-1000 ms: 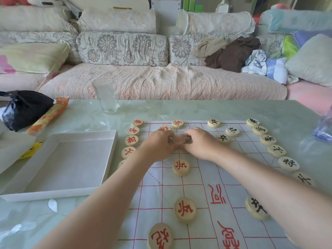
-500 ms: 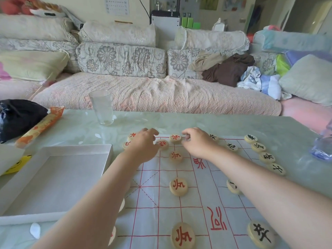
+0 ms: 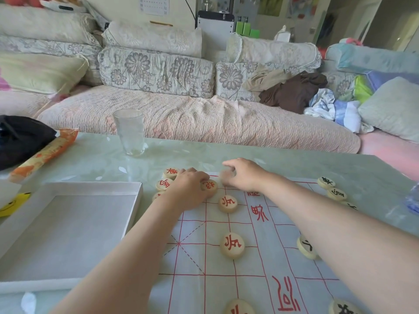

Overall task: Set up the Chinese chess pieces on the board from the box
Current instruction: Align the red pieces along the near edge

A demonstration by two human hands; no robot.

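Note:
The paper board [image 3: 249,259] with red lines lies on the glass table. My left hand [image 3: 189,185] curls over the far left corner of the board, its fingertips gripping a red piece [image 3: 209,186]. My right hand [image 3: 246,175] reaches to the far edge, thumb and forefinger pinching a blurred piece [image 3: 226,176]. Red soldiers [image 3: 227,203] [image 3: 232,245] sit on the centre file. Two more red pieces [image 3: 171,172] lie off the board's far left corner. Black pieces [image 3: 326,182] line the right edge. The white box [image 3: 90,185] at the left holds nothing.
A drinking glass [image 3: 130,132] stands at the table's far side. A black bag [image 3: 20,137] and an orange packet [image 3: 45,152] lie far left, with a yellow smiley sticker [image 3: 11,205] near the box. Clear blue plastic [image 3: 412,200] sits at the right edge. A sofa runs behind.
Both hands met over one piece at the board's middle; they have since parted and moved to the far edge, left hand to the corner. The view has tilted upward.

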